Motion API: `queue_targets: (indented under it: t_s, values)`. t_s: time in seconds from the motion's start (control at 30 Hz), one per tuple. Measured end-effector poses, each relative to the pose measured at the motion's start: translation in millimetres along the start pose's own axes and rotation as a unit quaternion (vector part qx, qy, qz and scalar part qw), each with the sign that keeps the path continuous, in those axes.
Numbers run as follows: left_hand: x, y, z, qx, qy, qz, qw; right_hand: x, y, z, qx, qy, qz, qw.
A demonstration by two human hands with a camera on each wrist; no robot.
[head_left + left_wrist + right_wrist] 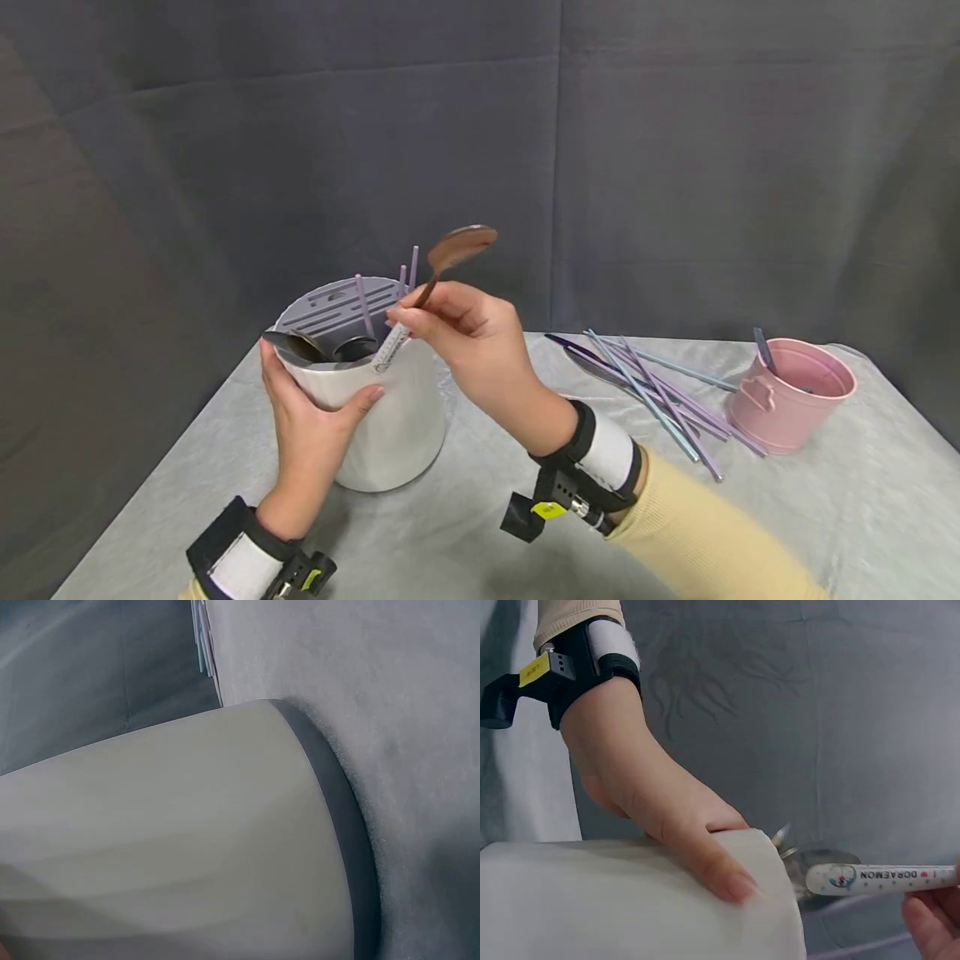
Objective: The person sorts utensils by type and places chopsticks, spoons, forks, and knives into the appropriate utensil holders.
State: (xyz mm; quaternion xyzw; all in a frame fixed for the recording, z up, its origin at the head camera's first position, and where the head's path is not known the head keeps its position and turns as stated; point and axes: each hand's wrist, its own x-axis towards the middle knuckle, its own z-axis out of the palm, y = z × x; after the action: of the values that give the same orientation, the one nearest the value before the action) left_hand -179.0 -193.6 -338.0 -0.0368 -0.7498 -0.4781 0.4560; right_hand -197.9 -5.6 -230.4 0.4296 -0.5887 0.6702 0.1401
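Head view, spoon [431, 287] in right hand [480, 337]

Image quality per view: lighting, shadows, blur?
Head: soft shadows on the tablecloth; left wrist: dim, with darker bands across the white container; right wrist: left thumb slightly smeared, but lettering on the spoon handle reads clearly, upside down.

Left hand [317, 421] gripping, thumb spread — right hand [480, 337] higher, thumb and fingers pinching.
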Motion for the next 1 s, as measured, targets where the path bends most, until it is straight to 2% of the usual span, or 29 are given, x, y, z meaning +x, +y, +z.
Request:
queue_targets:
  t_s: [0.17, 0.27, 0.4, 0.53, 0.9, 1.0]
  values:
    - [0.4, 2.0, 0.6, 0.000, -0.009, 0.003, 1.0000, 2, 9, 14, -0.019, -0.007, -0.054, 0.998]
    - [0.6, 2.6, 0.8, -0.002, -0.013, 0.002, 0.9999, 3, 13, 20, -0.041, -0.011, -0.059, 0.997]
    - [0.0, 4.1, 0.1, -0.006, -0.010, 0.003, 0.9999, 6, 15, 28, -0.080, -0.021, -0.017, 0.996]
    - [-1.3, 5.0, 0.0, -0.006, -0.002, 0.008, 0.9999, 10, 14, 34, -0.136, -0.029, 0.036, 0.990]
    - [-1.7, 4.9, 1.0, 0.002, -0.004, -0.001, 1.0000, 16, 14, 46, -0.231, -0.104, 0.109, 0.961]
    - [-1.5, 4.8, 0.8, 0.012, -0.003, 0.005, 0.9999, 18, 13, 49, -0.263, -0.118, 0.112, 0.951]
